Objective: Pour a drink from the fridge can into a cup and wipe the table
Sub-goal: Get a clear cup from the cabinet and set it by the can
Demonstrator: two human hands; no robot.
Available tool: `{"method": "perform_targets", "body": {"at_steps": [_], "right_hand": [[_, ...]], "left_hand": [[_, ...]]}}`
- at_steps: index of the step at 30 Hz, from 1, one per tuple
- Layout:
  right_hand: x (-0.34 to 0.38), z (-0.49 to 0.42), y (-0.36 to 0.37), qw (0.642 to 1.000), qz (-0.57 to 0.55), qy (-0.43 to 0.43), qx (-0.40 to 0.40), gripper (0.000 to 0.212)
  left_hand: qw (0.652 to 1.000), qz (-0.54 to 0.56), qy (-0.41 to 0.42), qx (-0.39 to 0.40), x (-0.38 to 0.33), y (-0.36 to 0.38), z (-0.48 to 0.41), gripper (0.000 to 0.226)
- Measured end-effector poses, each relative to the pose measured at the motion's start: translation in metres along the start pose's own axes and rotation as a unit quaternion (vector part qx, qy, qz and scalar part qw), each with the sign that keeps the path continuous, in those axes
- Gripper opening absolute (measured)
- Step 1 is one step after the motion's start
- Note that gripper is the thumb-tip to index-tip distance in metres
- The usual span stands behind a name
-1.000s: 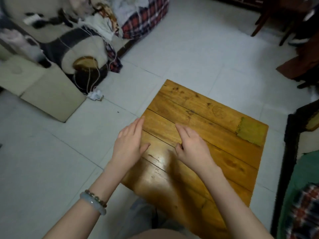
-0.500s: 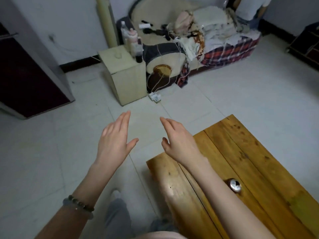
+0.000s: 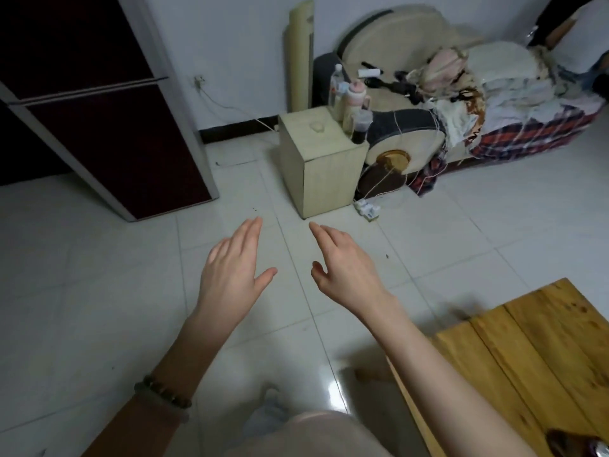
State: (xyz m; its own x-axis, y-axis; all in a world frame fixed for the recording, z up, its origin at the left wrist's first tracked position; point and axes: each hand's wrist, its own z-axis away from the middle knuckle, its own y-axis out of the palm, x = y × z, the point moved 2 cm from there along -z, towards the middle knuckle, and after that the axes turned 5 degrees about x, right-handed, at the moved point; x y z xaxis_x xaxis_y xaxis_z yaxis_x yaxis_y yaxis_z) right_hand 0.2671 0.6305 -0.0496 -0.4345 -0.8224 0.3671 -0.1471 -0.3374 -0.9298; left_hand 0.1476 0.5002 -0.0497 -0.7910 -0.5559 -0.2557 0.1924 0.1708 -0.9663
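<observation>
My left hand (image 3: 230,275) and my right hand (image 3: 346,268) are stretched out over the white tiled floor, fingers straight, holding nothing. The dark red fridge (image 3: 108,133) with grey trim stands at the upper left, its doors closed. A low wooden table (image 3: 527,351) lies at the lower right. The top of a can (image 3: 593,451) shows at the table's near edge, at the bottom right corner of the head view. No cup or cloth is in view.
A small beige cabinet (image 3: 319,163) with bottles (image 3: 349,100) on top stands ahead on the floor. Behind it is a sofa (image 3: 461,103) piled with clothes and blankets. A white power strip (image 3: 367,209) with cords lies on the tiles. My knee (image 3: 313,433) shows at the bottom.
The view has swung left, off the table and toward the fridge. Both hands have left the tabletop and now hover over the floor, still flat and holding nothing.
</observation>
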Motion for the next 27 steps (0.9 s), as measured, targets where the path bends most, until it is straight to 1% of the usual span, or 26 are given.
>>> {"method": "perform_targets", "body": {"at_steps": [6, 14, 20, 27], "right_hand": [[0.049, -0.066, 0.008, 1.0, 0.0, -0.012, 0.001, 0.066], [0.063, -0.158, 0.008, 1.0, 0.0, -0.006, 0.006, 0.069], [0.059, -0.254, 0.011, 1.0, -0.005, -0.01, 0.005, 0.07], [0.046, -0.38, -0.006, 1.0, -0.015, -0.026, -0.007, 0.069]], "left_hand": [[1.0, 0.001, -0.007, -0.009, 0.062, -0.021, -0.033, 0.078], [1.0, 0.023, -0.008, -0.012, 0.112, -0.027, -0.105, 0.079], [1.0, 0.011, -0.003, -0.022, 0.152, -0.029, -0.195, 0.078], [1.0, -0.005, -0.003, -0.022, 0.186, -0.04, -0.321, 0.081]]}}
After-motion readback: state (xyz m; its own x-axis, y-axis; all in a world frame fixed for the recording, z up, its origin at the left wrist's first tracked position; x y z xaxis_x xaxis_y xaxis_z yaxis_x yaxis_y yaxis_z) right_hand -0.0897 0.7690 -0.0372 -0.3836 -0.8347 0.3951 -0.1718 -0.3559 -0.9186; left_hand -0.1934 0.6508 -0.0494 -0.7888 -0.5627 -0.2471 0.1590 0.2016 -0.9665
